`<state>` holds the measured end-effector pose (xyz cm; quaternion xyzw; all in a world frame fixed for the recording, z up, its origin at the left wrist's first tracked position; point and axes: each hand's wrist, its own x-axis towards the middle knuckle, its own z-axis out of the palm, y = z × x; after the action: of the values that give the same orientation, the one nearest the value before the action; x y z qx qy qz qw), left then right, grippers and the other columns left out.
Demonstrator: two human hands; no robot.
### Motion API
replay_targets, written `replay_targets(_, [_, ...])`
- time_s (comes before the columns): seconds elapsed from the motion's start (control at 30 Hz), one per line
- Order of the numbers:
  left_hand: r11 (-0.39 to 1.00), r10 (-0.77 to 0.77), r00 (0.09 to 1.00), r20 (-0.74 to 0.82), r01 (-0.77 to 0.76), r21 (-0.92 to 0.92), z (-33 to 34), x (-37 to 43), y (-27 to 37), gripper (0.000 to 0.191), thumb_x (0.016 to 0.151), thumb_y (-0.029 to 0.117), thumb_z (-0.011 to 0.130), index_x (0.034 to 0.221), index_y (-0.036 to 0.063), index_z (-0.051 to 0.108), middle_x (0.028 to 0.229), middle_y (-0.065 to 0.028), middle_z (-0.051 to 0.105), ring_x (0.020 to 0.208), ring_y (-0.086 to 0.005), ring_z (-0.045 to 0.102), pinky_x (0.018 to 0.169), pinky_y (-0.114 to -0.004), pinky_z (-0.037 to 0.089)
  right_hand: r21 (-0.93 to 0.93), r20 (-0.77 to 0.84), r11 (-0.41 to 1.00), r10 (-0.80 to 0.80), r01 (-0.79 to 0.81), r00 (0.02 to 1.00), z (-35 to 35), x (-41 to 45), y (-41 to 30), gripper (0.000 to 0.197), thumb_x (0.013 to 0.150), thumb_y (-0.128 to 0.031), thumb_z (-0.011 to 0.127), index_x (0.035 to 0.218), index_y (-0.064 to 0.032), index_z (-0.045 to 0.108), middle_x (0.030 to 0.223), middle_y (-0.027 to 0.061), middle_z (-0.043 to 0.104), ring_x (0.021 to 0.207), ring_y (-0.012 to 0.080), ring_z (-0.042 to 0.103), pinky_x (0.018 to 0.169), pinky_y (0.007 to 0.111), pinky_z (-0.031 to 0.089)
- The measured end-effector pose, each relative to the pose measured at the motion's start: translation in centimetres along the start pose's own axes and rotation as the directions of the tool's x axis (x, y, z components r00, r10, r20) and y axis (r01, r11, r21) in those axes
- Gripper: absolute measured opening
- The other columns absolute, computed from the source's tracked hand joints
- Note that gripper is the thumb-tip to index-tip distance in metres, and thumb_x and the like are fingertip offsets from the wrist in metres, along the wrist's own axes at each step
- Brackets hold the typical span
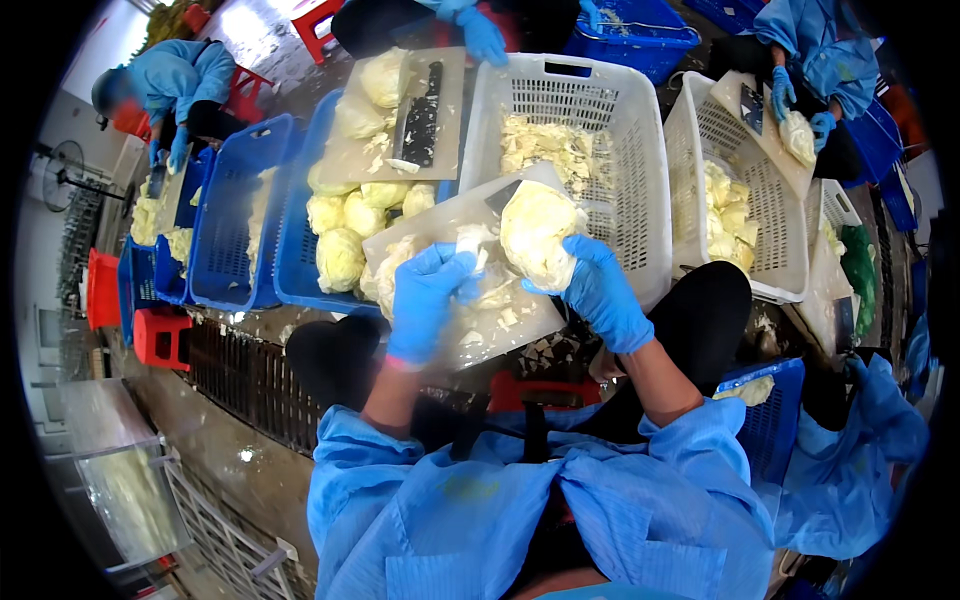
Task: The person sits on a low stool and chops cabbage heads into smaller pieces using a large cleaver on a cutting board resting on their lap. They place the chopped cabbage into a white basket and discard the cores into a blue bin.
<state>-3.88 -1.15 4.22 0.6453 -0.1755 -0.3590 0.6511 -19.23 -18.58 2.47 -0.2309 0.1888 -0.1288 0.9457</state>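
Observation:
In my blue-gloved right hand point(600, 292) is a pale cabbage head point(536, 234), gripped at its right and lower side. My left hand point(433, 304), gloved too, pinches a torn whitish cabbage piece point(474, 241) just left of the head. Both hands are over a white cutting board point(450, 214) scattered with leaf scraps point(506, 316). A cleaver blade point(504, 196) lies partly hidden behind the head. Beside my left hand, more loose leaves point(390, 274) rest on the board.
Left of the board, a blue crate point(289, 255) holds several whole cabbages point(341, 259). Beyond it, a white crate point(649, 195) contains chopped cabbage point(555, 150). Another board point(446, 97) bears a dark cleaver point(422, 112). Gloved co-workers sit around, one holding a cabbage point(797, 139). Red stools point(161, 337) stand nearby.

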Motion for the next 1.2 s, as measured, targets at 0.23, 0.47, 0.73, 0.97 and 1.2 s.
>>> replay_targets(0.23, [0.566,0.23,0.966,0.116,-0.23,0.792,-2.1,1.0,-4.6,0.019,0.088,0.02,0.071,0.099,0.005,0.071,0.084,-0.0115,0.07,0.073,-0.0237,0.064,0.069,-0.033,0.052,0.072,0.059,0.996,0.052,-0.057,0.997,-0.6,0.0,0.4,0.071,0.089,-0.016,0.06,0.151,0.0034,0.031,0.149,0.0213,0.045,0.134,0.0395,0.048,0.109,0.058,0.044])
replay_targets(0.47, [0.674,0.382,0.92,0.083,-0.339,0.656,-1.1,1.1,-4.9,0.034,0.081,0.01,0.079,0.114,0.0042,0.07,0.091,-0.008,0.07,0.079,-0.0156,0.066,0.075,-0.028,0.054,-0.023,0.128,1.0,0.001,0.002,0.992,-0.3,0.3,0.5,0.068,0.089,-0.01,0.058,0.15,0.0051,0.032,0.149,0.0207,0.045,0.134,0.035,0.049,0.11,0.053,0.044])
replay_targets(0.73, [0.914,0.138,0.982,0.126,-0.176,0.366,2.3,-0.5,-1.7,0.013,0.083,0.009,0.08,0.091,0.0008,0.075,0.087,-0.0031,0.07,0.08,-0.0089,0.063,0.074,-0.024,0.053,-0.254,0.128,0.964,-0.04,0.072,0.991,1.0,0.5,1.9,0.064,0.09,-0.002,0.059,0.15,-0.0009,0.038,0.142,0.0126,0.053,0.124,0.0203,0.056,0.105,0.033,0.046])
replay_targets(0.97, [0.94,-0.061,0.961,0.27,-0.035,0.339,1.1,0.1,-1.7,0.019,0.083,0.014,0.08,0.092,-0.0015,0.074,0.077,-0.0015,0.068,0.069,-0.0064,0.061,0.062,-0.023,0.05,-0.486,0.14,0.86,-0.097,0.154,0.985,0.4,0.5,2.6,0.063,0.09,-0.005,0.063,0.15,-0.0021,0.043,0.136,0.007,0.058,0.117,0.0127,0.055,0.099,0.026,0.046])
replay_targets(1.2, [0.971,-0.121,0.958,0.261,0.059,0.233,0.6,0.1,-0.8,0.014,0.086,0.01,0.076,0.09,-0.0022,0.07,0.074,-0.0048,0.067,0.06,-0.0083,0.061,0.053,-0.023,0.049,-0.536,-0.055,0.842,0.034,-0.059,0.998,-0.2,0.1,2.8,0.057,0.088,-0.01,0.066,0.143,-0.0024,0.051,0.114,0.0054,0.067,0.093,0.008,0.061,0.079,0.022,0.049])
